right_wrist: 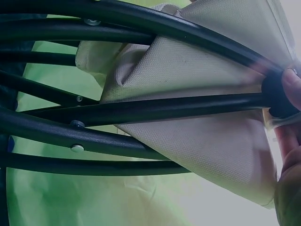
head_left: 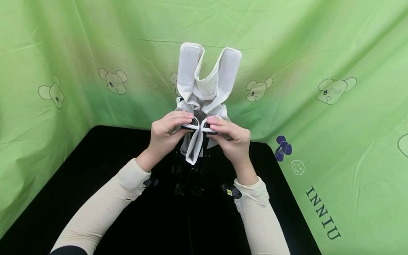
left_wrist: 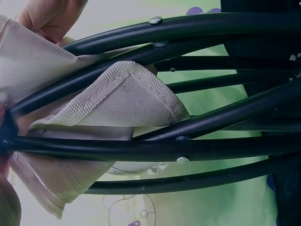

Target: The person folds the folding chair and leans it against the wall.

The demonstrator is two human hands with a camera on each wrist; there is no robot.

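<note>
A folding camp chair with pale grey-white fabric (head_left: 207, 88) stands folded up in the middle of the head view. Its two upper corners rise apart at the back. My left hand (head_left: 167, 128) pinches the near left corner of the seat, thumb below and fingers on top. The near right corner is pinched the same way by my right hand (head_left: 234, 136). Between the hands the seat cloth folds down in a narrow V. In the left wrist view, black frame tubes (left_wrist: 225, 149) cross beside bunched cloth. A dark corner joint (right_wrist: 278, 96) sits at the right hand's fingertips.
The chair's legs go down over a black-covered table (head_left: 127, 219). Close behind and on both sides hangs a green curtain (head_left: 296, 53) printed with bear heads. A dark strap device (head_left: 234, 192) is worn at the right wrist.
</note>
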